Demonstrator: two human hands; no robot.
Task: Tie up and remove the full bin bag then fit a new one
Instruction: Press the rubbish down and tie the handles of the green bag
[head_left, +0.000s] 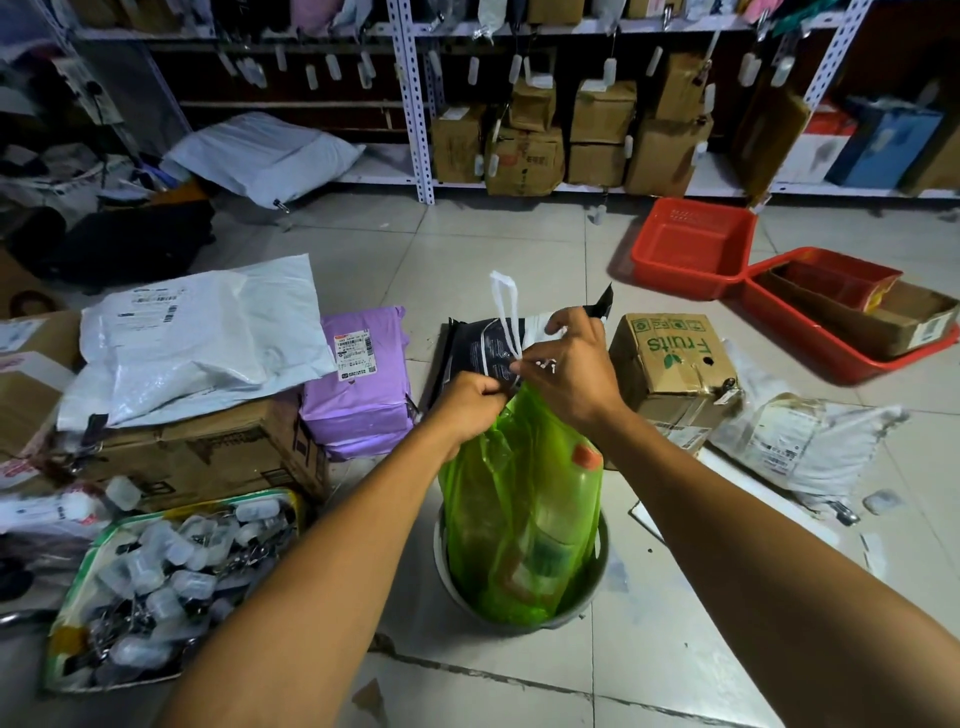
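Both hands, left hand (470, 400) and right hand (566, 364), pinch drawstring (504, 306); knot hidden.

floor: pale glossy square tiles (467, 244), dark grout, scuffed
back wall: white perforated metal shelving (413, 98), brown cardboard boxes (602, 111) stacked on it
wall behind: dark
light: dim, cool

Bin (597, 587) interior hidden by bag (519, 519); both elbows off-frame

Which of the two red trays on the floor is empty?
The far red tray, nearer the shelving, is empty. The near red tray, to its right, holds a flat cardboard box.
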